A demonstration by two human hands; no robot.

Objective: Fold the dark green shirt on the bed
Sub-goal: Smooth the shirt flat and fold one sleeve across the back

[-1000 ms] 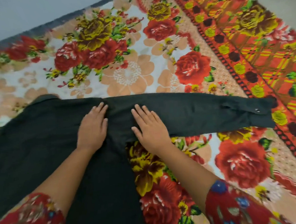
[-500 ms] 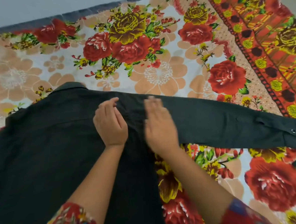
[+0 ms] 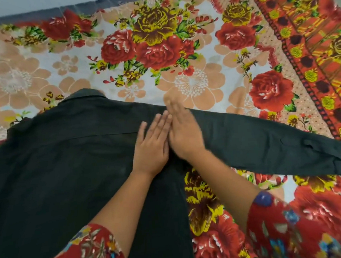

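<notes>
While both flat hands (image 3: 167,139) touch, the shirt (image 3: 68,165) sleeve (image 3: 266,143) spans open bedspread (image 3: 190,47).

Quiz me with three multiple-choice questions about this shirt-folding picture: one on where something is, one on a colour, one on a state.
1. Where does the shirt's sleeve stretch?
A. Toward the right
B. Under the body
C. Over the collar

2. What colour are the person's own sleeves?
A. Plain white
B. Red floral
C. Dark green

3. How are the hands?
A. Clenched
B. Flat, side by side
C. Lifted off

Answers:
1. A, it lies out across the bedsheet.
2. B, floral cuff.
3. B, left hand and right hand lie flat on the shirt.
</notes>
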